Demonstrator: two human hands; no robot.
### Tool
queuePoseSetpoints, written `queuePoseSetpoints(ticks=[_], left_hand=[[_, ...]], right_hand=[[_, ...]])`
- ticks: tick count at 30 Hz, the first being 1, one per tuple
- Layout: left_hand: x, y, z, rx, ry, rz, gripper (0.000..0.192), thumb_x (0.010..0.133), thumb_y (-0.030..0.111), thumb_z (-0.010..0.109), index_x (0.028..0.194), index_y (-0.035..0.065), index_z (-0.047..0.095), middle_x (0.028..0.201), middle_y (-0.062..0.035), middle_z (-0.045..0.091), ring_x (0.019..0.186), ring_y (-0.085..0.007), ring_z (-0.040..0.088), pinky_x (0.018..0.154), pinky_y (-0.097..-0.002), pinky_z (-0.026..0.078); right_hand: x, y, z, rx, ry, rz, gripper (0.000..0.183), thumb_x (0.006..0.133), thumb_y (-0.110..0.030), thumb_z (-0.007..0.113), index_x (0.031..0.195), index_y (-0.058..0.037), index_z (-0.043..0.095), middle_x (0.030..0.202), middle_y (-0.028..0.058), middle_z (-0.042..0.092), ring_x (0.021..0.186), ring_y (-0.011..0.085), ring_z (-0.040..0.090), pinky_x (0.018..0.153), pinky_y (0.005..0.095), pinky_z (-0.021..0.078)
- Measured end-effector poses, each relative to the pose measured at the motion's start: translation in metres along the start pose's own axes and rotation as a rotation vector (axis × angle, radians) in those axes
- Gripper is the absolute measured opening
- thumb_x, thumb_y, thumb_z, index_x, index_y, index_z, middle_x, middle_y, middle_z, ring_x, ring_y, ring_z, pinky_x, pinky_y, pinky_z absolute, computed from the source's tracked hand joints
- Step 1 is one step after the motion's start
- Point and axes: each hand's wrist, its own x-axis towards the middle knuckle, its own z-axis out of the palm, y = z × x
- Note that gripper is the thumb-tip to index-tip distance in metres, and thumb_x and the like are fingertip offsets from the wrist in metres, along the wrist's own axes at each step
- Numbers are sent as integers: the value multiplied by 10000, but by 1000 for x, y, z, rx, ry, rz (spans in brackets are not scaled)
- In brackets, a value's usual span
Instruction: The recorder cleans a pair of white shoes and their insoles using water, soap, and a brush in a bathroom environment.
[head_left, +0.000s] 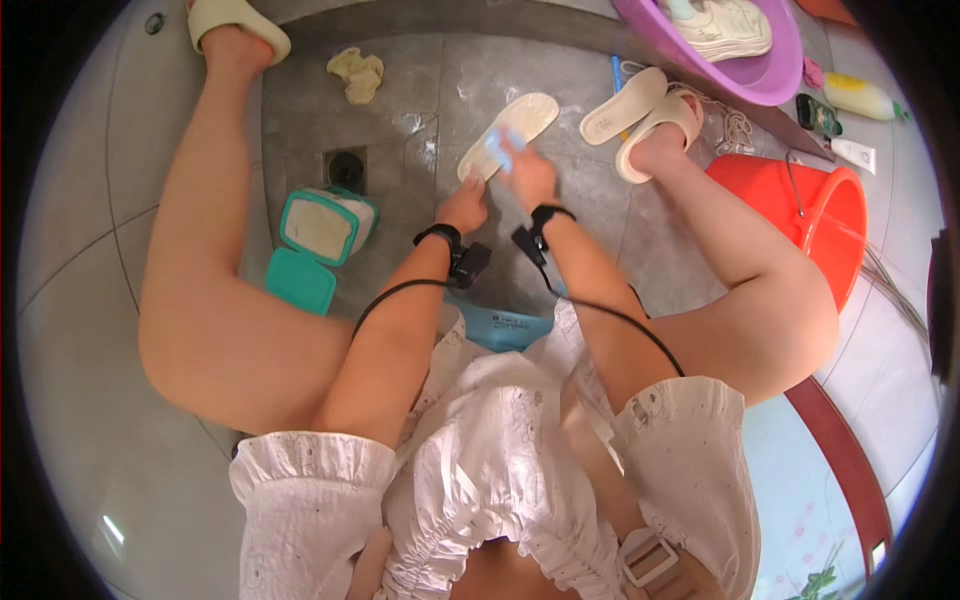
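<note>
A pale shoe insole (534, 114) lies tilted on the wet grey tile floor in front of me. My left hand (465, 204) pinches its near end. My right hand (529, 174) is shut on a light-blue scrubbing brush (498, 144), blurred, pressed against the insole's middle; its shape is partly hidden by my fingers. A second insole (622, 106) rests beside my right slipper, next to a blue stick (616, 73). To the left stands an opened tub of whitish paste (321, 227) with its green lid (301, 281) folded out. A crumpled yellowish cloth (357, 75) lies farther off.
A purple basin (784, 67) with a white sneaker (731, 30) sits at upper right, near white shoelaces (736, 131), a lotion bottle (855, 95), a dark green bottle (817, 115) and a white tube (853, 154). A red bucket (780, 195) lies tipped at right. Left are a floor drain (346, 169) and raised edges.
</note>
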Motion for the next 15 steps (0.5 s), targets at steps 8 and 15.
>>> queuePoseSetpoints(ticks=[8, 15], left_hand=[[-5, 12, 3, 56, -58, -96, 633, 778, 138, 487, 1355, -2, 268, 1448, -218, 134, 1303, -370, 239, 1054, -374, 273], [3, 6, 7, 51, -276, -141, 747, 782, 187, 547, 1355, -96, 161, 1437, -293, 40, 1337, -409, 100, 1097, -368, 157]], right_hand=[[21, 26, -39, -64, 42, -13, 753, 707, -191, 667, 1353, -354, 315, 886, 131, 576, 763, 315, 594, 646, 409, 481], [1, 35, -16, -39, -102, -513, 755, 705, -228, 676, 1359, -327, 313, 883, 131, 576, 736, 307, 591, 619, 401, 479]])
